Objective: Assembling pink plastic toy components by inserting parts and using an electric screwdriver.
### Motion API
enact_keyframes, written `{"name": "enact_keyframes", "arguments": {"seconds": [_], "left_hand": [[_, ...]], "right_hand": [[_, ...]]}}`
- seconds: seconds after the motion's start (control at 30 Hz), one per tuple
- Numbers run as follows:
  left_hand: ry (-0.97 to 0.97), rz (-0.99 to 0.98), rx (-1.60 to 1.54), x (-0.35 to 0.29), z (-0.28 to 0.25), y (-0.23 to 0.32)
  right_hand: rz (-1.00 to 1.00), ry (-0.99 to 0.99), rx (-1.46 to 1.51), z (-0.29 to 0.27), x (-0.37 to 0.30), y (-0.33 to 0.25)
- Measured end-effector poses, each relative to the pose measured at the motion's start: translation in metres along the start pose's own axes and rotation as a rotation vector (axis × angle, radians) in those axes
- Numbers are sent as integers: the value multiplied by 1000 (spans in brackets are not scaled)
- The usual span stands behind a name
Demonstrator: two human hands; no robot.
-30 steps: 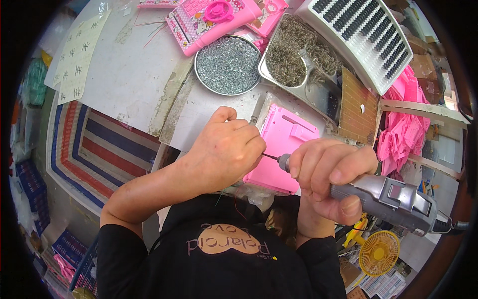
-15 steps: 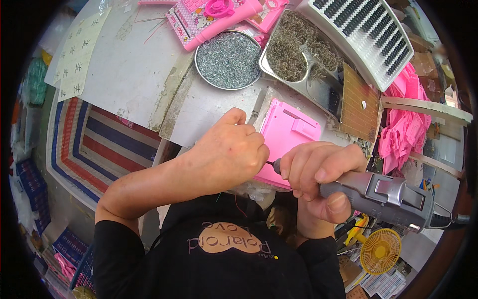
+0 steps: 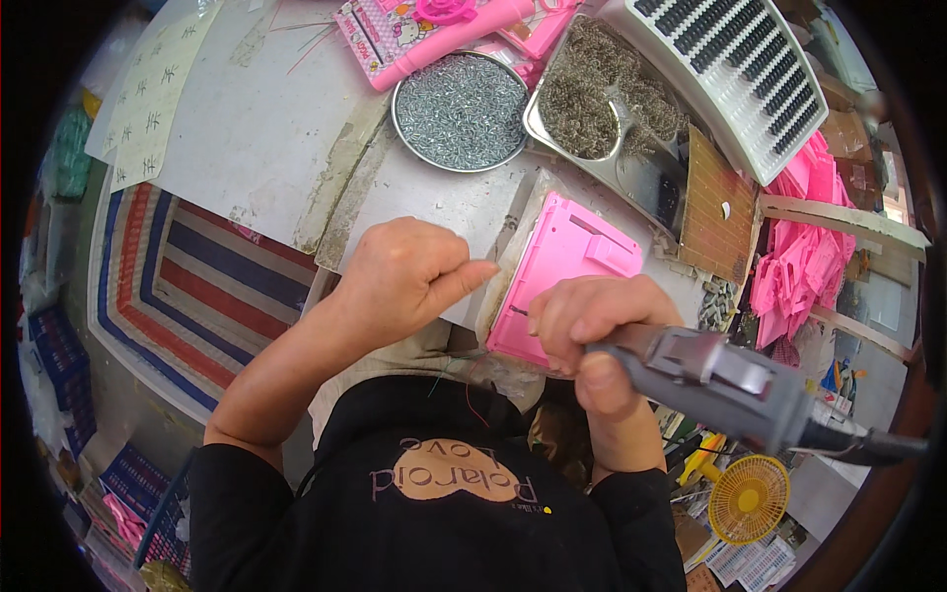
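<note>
By the curled fingers of the right hand point(image 3: 607, 321), a grey power screwdriver point(image 3: 700, 385) is gripped; the left hand point(image 3: 400, 276) is loosely clenched, any contents hidden. The bit point(image 3: 519, 312), now parted from the left hand, is held over the pink panel point(image 3: 557, 271) on the table point(image 3: 444, 197), apparently being worked.

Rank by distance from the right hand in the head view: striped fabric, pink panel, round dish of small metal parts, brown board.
Nearest to the right hand first:
1. Pink panel: partly hidden by the hand.
2. Brown board: ahead, to the right.
3. Round dish: farther ahead, to the left.
4. Striped fabric: far left.
</note>
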State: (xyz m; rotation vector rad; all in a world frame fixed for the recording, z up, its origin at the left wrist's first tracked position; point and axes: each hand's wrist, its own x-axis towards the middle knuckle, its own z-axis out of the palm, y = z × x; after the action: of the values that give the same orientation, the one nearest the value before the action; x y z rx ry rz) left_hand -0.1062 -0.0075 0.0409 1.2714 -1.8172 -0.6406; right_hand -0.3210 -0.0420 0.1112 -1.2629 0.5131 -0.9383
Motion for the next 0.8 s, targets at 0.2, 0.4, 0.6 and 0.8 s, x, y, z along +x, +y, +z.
{"name": "enact_keyframes", "arguments": {"seconds": [0.2, 0.4, 0.6, 0.8], "left_hand": [[39, 24, -21, -10, 16, 7], [19, 145, -18, -18, 25, 19], [36, 118, -126, -15, 31, 31], [4, 78, -125, -14, 36, 36]], "right_hand": [[-111, -102, -196, 6, 7, 10], [-106, -161, 84, -13, 13, -11], [-235, -174, 111, -9, 9, -36], [-230, -172, 140, -13, -1, -32]]}}
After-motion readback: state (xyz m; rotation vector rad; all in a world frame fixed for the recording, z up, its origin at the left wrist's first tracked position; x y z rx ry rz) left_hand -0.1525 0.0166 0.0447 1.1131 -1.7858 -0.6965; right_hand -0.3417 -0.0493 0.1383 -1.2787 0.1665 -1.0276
